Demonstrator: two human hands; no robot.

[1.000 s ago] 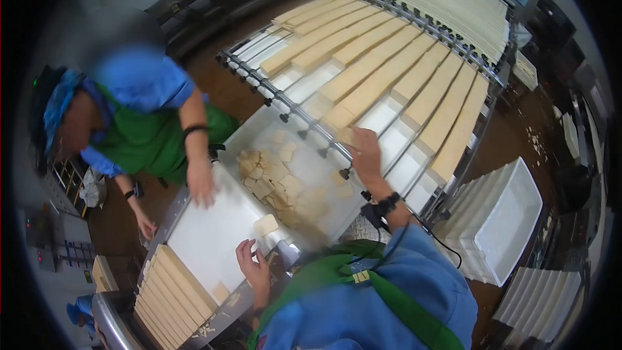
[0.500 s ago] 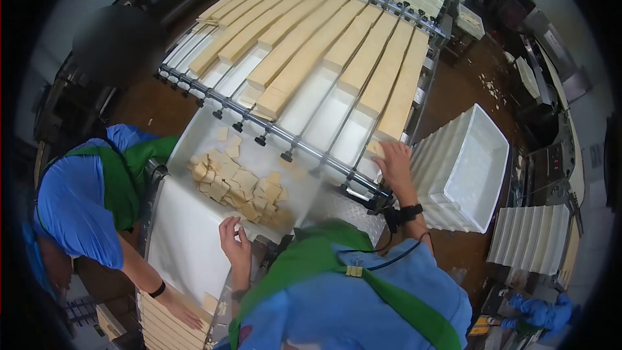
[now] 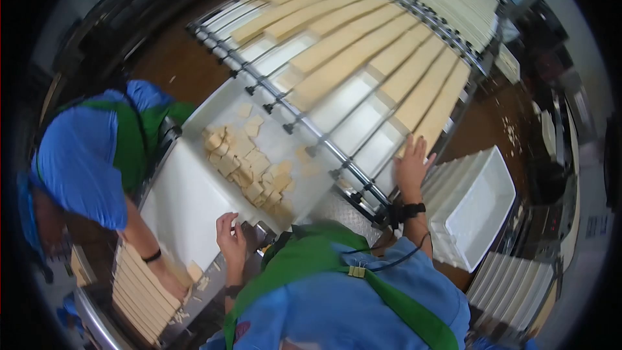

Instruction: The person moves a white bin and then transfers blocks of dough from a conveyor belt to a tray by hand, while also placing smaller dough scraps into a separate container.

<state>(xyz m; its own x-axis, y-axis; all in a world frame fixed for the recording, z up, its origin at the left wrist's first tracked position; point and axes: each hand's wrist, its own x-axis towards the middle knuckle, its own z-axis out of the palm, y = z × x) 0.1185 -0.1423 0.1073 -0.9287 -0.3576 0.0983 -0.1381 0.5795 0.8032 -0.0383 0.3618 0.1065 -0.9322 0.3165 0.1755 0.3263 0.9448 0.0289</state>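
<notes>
Clearly, the right hand (image 3: pixel 413 167), fingers spread, is at the near end of the rightmost row (image 3: pixel 442 107), which lies at two o'clock; the left hand (image 3: pixel 231 241), loosely half-curled, hovers at seven-thirty beside the table (image 3: pixel 188 198).

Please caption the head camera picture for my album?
A right hand at the end of a long pale slab, near stacked white bins.
</notes>
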